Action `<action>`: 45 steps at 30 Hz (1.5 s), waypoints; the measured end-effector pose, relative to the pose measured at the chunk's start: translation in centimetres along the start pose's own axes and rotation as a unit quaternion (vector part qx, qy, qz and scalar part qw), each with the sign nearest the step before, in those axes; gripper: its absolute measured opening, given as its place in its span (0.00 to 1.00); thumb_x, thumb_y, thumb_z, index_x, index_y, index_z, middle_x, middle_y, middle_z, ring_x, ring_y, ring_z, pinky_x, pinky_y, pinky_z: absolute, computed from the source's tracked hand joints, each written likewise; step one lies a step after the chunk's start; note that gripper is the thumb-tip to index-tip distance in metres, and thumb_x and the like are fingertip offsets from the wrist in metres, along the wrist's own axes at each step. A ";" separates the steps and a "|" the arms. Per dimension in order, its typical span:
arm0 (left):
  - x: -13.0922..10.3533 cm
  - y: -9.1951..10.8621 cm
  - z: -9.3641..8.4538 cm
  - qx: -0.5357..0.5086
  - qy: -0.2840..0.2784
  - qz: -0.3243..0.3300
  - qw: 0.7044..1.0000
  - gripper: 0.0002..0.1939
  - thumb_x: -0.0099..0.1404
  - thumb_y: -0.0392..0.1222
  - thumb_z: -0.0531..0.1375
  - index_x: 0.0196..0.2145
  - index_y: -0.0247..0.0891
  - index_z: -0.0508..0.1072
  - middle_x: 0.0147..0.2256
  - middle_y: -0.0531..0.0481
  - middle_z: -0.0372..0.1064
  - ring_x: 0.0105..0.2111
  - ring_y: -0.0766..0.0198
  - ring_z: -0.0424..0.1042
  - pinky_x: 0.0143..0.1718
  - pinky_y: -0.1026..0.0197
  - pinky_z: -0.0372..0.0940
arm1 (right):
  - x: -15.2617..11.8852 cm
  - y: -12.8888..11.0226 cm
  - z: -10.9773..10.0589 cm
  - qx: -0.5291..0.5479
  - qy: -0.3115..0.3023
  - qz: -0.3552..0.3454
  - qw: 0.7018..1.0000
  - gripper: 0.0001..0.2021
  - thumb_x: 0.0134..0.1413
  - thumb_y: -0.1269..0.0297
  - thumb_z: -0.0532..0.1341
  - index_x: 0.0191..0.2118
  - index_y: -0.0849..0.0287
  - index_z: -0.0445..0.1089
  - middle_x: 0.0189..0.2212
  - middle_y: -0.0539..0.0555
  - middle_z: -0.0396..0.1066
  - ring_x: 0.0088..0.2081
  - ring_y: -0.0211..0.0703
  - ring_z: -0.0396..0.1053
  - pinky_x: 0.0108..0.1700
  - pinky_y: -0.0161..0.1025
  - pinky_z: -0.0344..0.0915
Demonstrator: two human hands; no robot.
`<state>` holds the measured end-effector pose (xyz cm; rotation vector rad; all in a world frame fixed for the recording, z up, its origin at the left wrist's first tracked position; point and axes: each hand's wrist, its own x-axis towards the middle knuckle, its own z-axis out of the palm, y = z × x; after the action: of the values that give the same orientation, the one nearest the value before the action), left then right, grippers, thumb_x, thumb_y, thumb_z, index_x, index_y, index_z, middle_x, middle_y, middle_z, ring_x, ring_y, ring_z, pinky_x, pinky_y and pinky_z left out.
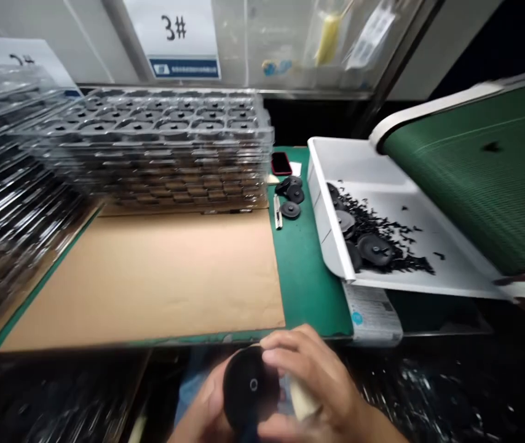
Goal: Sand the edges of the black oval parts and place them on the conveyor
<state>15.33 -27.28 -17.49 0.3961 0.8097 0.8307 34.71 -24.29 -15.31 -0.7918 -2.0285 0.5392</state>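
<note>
Close to my body, below the table's front edge, my left hand is closed around the side of a round black disc with a small ring mark at its centre. My right hand is curled at the disc's right side, its fingertips on the upper edge. Within the right hand's grip shows a short, pale cream piece like a handle; its other end is blurred and hidden by fingers.
Clear plastic trays stand stacked behind brown cardboard, with more trays at left. Black discs, a utility knife and a phone lie rightward. A white bin of black parts sits under a green conveyor belt.
</note>
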 end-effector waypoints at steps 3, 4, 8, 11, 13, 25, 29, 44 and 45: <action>-1.0 -0.4 -0.2 -0.096 -0.055 0.007 0.994 0.24 0.56 0.57 0.65 0.46 0.40 0.77 0.42 0.42 0.75 0.37 0.54 0.76 0.45 0.54 0.67 | -0.1 -0.4 -0.1 0.054 -0.031 0.054 0.997 0.30 0.52 0.53 0.67 0.58 0.60 0.62 0.46 0.61 0.70 0.45 0.46 0.71 0.45 0.40 0.72; -1.1 -0.4 -0.1 -0.125 -0.081 0.011 0.989 0.24 0.57 0.55 0.65 0.47 0.40 0.77 0.43 0.42 0.75 0.37 0.55 0.76 0.43 0.56 0.67 | -0.3 -0.3 -0.2 0.080 -0.021 0.092 0.992 0.27 0.54 0.53 0.66 0.57 0.59 0.64 0.46 0.60 0.69 0.44 0.45 0.71 0.44 0.38 0.72; -0.7 -0.4 0.2 -0.180 -0.146 0.034 0.972 0.26 0.59 0.51 0.65 0.53 0.39 0.73 0.46 0.40 0.74 0.44 0.53 0.76 0.42 0.59 0.67 | -1.4 0.7 -0.8 0.241 0.113 0.266 0.927 0.12 0.65 0.61 0.53 0.47 0.54 0.72 0.45 0.55 0.66 0.40 0.39 0.70 0.41 0.33 0.71; -0.6 -0.4 0.1 -0.181 -0.158 0.051 0.969 0.26 0.60 0.51 0.64 0.54 0.39 0.72 0.46 0.40 0.73 0.43 0.54 0.76 0.40 0.61 0.67 | -1.7 0.8 -1.2 0.295 0.116 0.334 0.888 0.23 0.68 0.51 0.44 0.49 0.52 0.72 0.44 0.56 0.68 0.40 0.42 0.70 0.38 0.35 0.71; -0.7 -0.4 0.1 -0.171 -0.159 0.055 0.971 0.26 0.61 0.51 0.63 0.55 0.39 0.71 0.47 0.40 0.73 0.44 0.54 0.75 0.40 0.61 0.67 | -1.4 0.4 -1.3 0.252 0.074 0.329 0.907 0.25 0.65 0.44 0.45 0.50 0.51 0.73 0.41 0.55 0.69 0.39 0.43 0.70 0.35 0.34 0.70; -1.3 -0.6 0.1 -0.119 -0.139 0.044 0.982 0.30 0.59 0.50 0.65 0.57 0.39 0.69 0.41 0.42 0.76 0.40 0.60 0.74 0.43 0.62 0.66 | -0.3 0.4 -0.1 0.121 -0.066 0.107 0.985 0.21 0.55 0.76 0.64 0.54 0.57 0.68 0.39 0.53 0.64 0.40 0.37 0.66 0.39 0.34 0.67; -1.2 -0.8 0.1 -0.122 -0.113 0.033 0.985 0.27 0.57 0.48 0.67 0.53 0.39 0.74 0.43 0.44 0.75 0.41 0.61 0.74 0.47 0.62 0.64 | 0.3 0.1 0.8 0.169 -0.067 0.085 0.980 0.16 0.59 0.74 0.59 0.52 0.56 0.70 0.37 0.53 0.62 0.40 0.39 0.63 0.41 0.38 0.65; -1.0 -0.8 0.0 -0.090 -0.090 0.052 0.991 0.27 0.57 0.51 0.67 0.53 0.42 0.74 0.45 0.45 0.75 0.41 0.59 0.74 0.47 0.61 0.64 | 0.9 0.5 0.5 0.157 -0.097 0.083 0.979 0.17 0.58 0.76 0.59 0.51 0.55 0.71 0.37 0.53 0.63 0.42 0.41 0.60 0.44 0.39 0.63; -1.0 -0.8 -0.1 -0.092 -0.098 0.054 0.989 0.28 0.57 0.51 0.66 0.54 0.42 0.73 0.43 0.44 0.76 0.39 0.59 0.75 0.44 0.61 0.65 | 0.8 0.8 0.3 0.139 -0.095 0.086 0.982 0.17 0.58 0.77 0.60 0.51 0.54 0.71 0.37 0.53 0.63 0.42 0.41 0.59 0.44 0.38 0.62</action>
<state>15.22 -28.57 -17.52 0.3547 0.5273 0.9436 34.38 -23.22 -15.52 -0.7706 -2.0074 1.0072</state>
